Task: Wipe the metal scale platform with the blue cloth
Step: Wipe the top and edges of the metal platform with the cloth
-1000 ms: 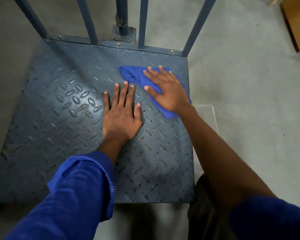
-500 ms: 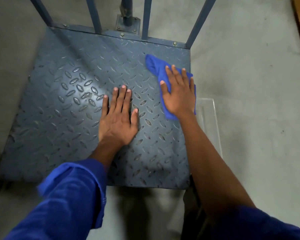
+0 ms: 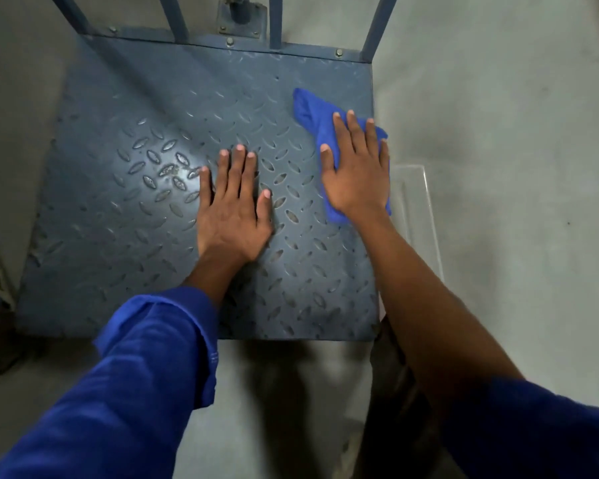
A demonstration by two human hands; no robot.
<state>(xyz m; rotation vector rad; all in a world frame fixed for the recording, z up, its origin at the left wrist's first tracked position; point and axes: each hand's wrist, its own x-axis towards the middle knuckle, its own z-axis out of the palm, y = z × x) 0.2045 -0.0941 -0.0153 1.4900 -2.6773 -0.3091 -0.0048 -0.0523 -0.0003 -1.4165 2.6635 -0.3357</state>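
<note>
Cloth: our blue cloth (image 3: 313,114) lies at the platform's (image 3: 125,216) right edge.
Hands: our right hand (image 3: 355,174) presses it flat; left hand (image 3: 232,209) splayed, bracing.
Technique: we judge even pressure, overlapping strokes best.

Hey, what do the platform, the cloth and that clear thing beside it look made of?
Platform: metal tread plate, painted grey-blue, by its raised lozenges and glare. Cloth: soft blue fabric, perhaps microfibre; it creases. Clear thing: probably acrylic or plastic; floor shows through.

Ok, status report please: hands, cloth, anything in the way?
Right hand flat, pressing blue cloth at right edge of platform. Left hand flat on platform. Clear container beside that edge.
</note>
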